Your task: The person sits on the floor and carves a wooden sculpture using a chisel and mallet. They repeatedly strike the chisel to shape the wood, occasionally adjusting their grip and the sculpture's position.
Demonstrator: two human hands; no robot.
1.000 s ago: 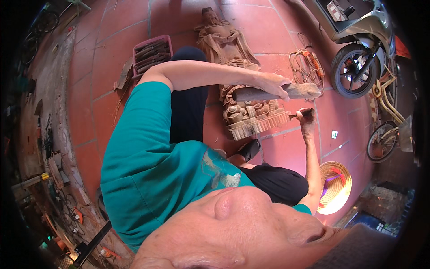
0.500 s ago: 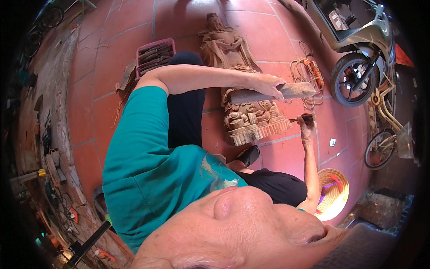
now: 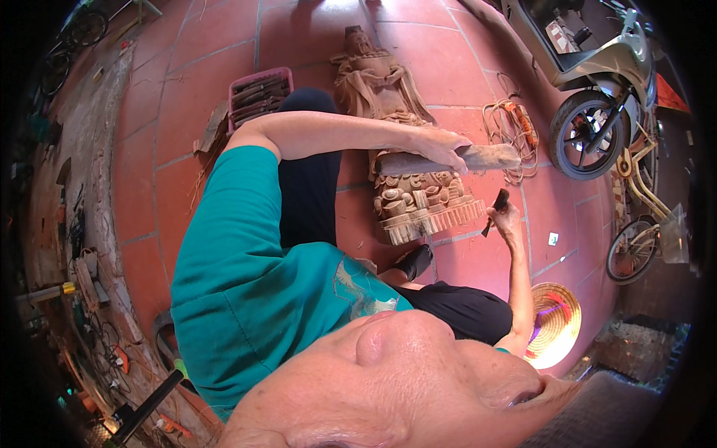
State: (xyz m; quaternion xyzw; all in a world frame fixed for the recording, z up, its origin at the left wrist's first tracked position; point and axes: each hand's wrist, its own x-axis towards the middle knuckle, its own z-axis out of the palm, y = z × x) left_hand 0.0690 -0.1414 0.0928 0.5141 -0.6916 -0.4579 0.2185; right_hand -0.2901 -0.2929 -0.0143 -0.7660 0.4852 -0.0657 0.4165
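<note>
A carved wooden figure (image 3: 385, 82) in robes lies on its back on the floor, its head away from me. Its ornate base (image 3: 422, 205) points toward me. My left hand (image 3: 444, 149) grips a thick, club-like wooden mallet (image 3: 489, 157) around the middle, held across the figure just above the base. Beside the base's right edge, my right hand (image 3: 506, 216) is closed around a chisel (image 3: 500, 200) with a dark handle. The chisel's blade points down toward me and is apart from the wood. Part of the figure's middle is hidden by my left forearm and the mallet.
A pink basket (image 3: 290, 72) of carving tools stands left of the figure, by my knee. An orange power strip with coiled cord (image 3: 526, 127) lies to the right. Farther right are a motorbike (image 3: 590, 131) and a bicycle (image 3: 635, 246). A woven hat (image 3: 567, 328) lies near my right elbow.
The chisel has come off the base's edge and turned in my right hand, its handle swinging up and its blade down. My left hand and the mallet have shifted slightly left.
</note>
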